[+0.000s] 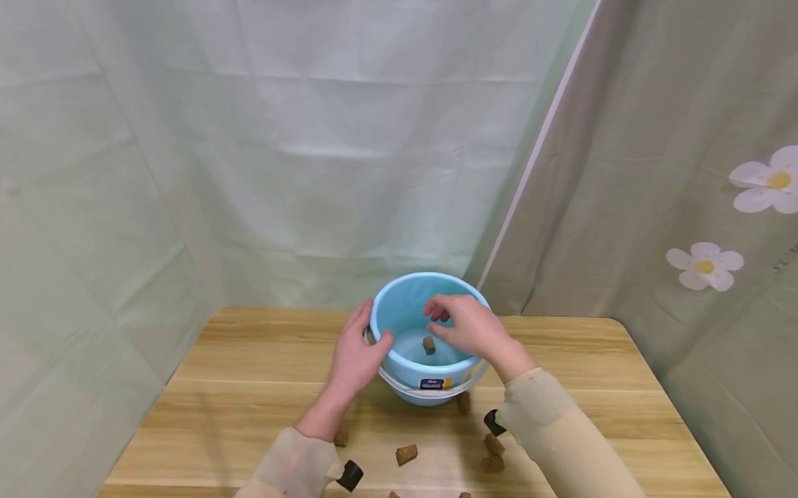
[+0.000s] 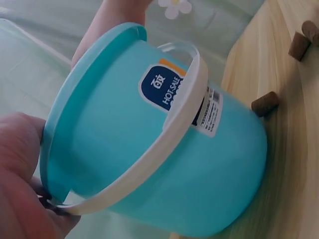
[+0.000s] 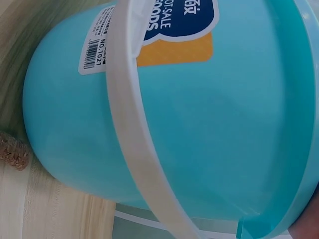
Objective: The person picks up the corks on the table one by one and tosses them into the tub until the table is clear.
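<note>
A light blue bucket (image 1: 407, 300) with a white handle (image 2: 149, 157) stands on the wooden table. My left hand (image 1: 359, 354) grips its rim on the left, the thumb over the edge and the fingers along the outside. Over the bucket's mouth is my right hand (image 1: 465, 324), its fingers loosely bent with a gap to the thumb and nothing visible between them. One cork (image 1: 428, 345) shows inside the bucket, below the right hand's fingertips; whether it touches the bottom I cannot tell. In the right wrist view the bucket wall (image 3: 209, 134) hides most of the right hand.
Several corks lie on the table (image 1: 248, 405): one cork (image 1: 406, 454) in front of the bucket, a pair by the right sleeve, another cork (image 2: 265, 103) close to the bucket's base. Others lie near the front edge. Pale curtains (image 1: 297, 128) hang behind and beside the table.
</note>
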Action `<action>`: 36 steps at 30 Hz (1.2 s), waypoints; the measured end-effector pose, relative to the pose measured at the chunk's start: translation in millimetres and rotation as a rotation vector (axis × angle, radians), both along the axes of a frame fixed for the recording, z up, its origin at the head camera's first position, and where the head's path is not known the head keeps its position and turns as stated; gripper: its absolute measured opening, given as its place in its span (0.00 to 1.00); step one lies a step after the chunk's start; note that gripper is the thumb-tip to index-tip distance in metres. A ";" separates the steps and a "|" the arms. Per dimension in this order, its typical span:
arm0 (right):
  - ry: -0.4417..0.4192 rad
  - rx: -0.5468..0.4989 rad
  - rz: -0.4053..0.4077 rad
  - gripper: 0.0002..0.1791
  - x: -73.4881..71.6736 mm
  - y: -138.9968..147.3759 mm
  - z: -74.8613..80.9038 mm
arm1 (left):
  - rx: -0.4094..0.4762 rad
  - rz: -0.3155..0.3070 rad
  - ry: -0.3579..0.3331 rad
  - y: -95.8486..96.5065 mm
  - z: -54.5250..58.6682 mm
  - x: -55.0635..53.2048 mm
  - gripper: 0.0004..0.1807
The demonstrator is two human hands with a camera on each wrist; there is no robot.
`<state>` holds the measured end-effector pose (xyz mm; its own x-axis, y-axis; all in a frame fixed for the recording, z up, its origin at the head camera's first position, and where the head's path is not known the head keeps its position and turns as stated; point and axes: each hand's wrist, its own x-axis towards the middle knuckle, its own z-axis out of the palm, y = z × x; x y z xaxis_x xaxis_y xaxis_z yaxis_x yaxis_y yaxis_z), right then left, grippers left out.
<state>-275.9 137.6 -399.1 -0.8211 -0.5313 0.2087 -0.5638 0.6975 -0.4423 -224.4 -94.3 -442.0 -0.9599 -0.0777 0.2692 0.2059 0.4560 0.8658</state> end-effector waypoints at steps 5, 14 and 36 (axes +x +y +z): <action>-0.007 -0.020 -0.017 0.08 1.2 2.0 3.6 | -0.069 -0.053 0.003 -1.2 2.7 -4.3 0.42; 0.051 -0.103 -0.083 0.07 12.1 19.8 14.3 | -0.102 -0.053 0.019 -1.5 3.5 -6.4 0.41; 0.121 -0.333 -0.379 0.08 71.4 129.9 -21.5 | -0.150 -0.086 0.011 1.5 12.4 -9.2 0.43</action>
